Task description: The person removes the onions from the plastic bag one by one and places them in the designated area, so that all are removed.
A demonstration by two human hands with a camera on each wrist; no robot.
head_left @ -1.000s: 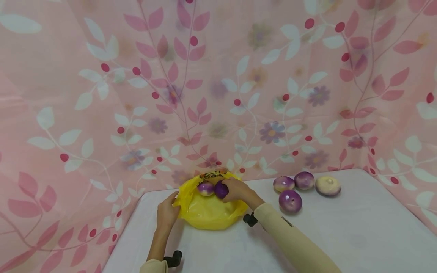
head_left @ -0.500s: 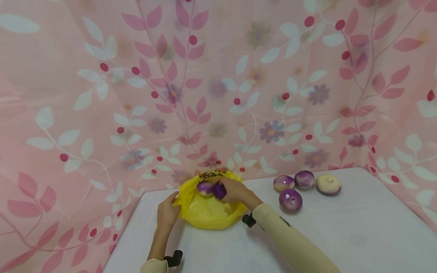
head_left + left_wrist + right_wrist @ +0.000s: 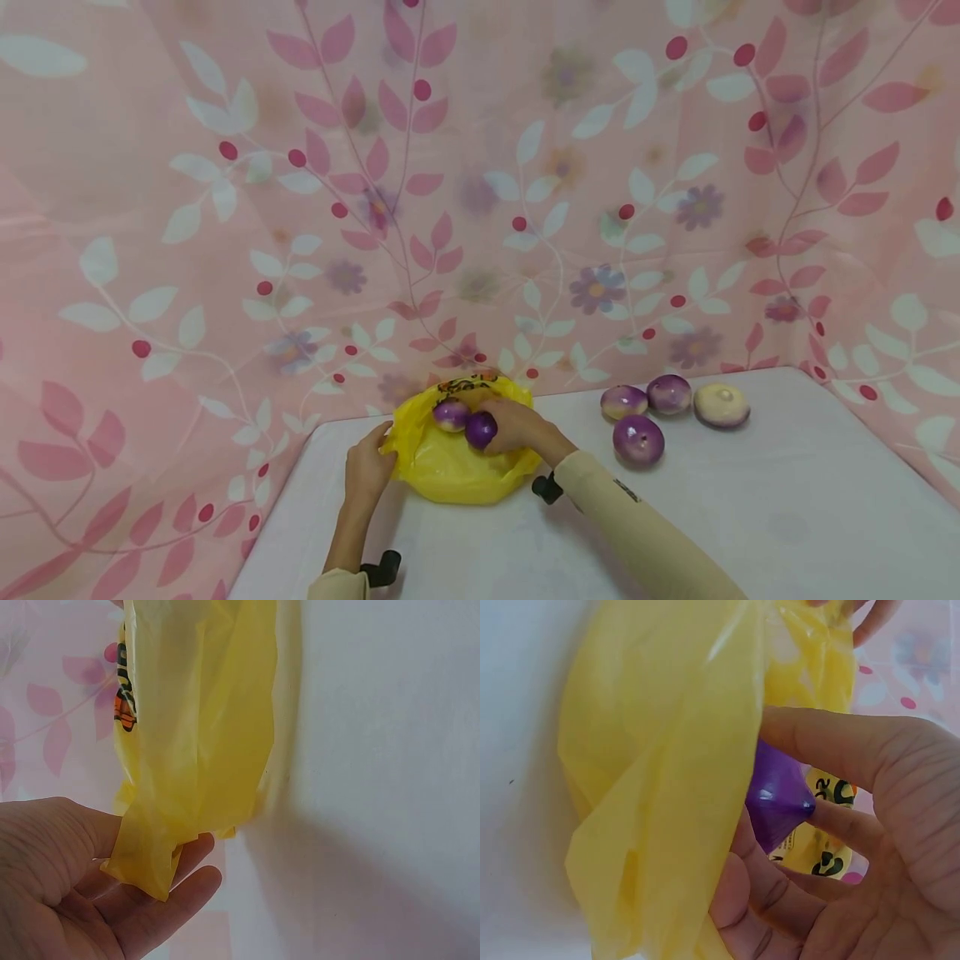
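Note:
A yellow plastic bag (image 3: pixel 465 487) lies on the table with its mouth spread wide. My left hand (image 3: pixel 366 467) pinches the left edge of the bag; in the left wrist view, a corner of the yellow film hangs between thumb and fingers. Inside the bag's mouth, my right hand (image 3: pixel 517 429) holds a dark purple turnip (image 3: pixel 481 430). In the right wrist view, thumb and fingers curve around this turnip (image 3: pixel 774 795), whose pointed tip shows, while the bag's film hides its far side. Beside it in the bag sits another purple-and-white turnip (image 3: pixel 451 414).
Several more turnips stand in a group to the right, including a purple one (image 3: pixel 638 442) in front and a cream-coloured one (image 3: pixel 721 407) at the far right. A white cloth covers the table (image 3: pixel 750 517). Behind it hangs a pink floral curtain (image 3: pixel 480 208).
My right hand has shifted the dark purple turnip slightly left and toward me inside the bag. The left hand keeps its place on the bag's edge.

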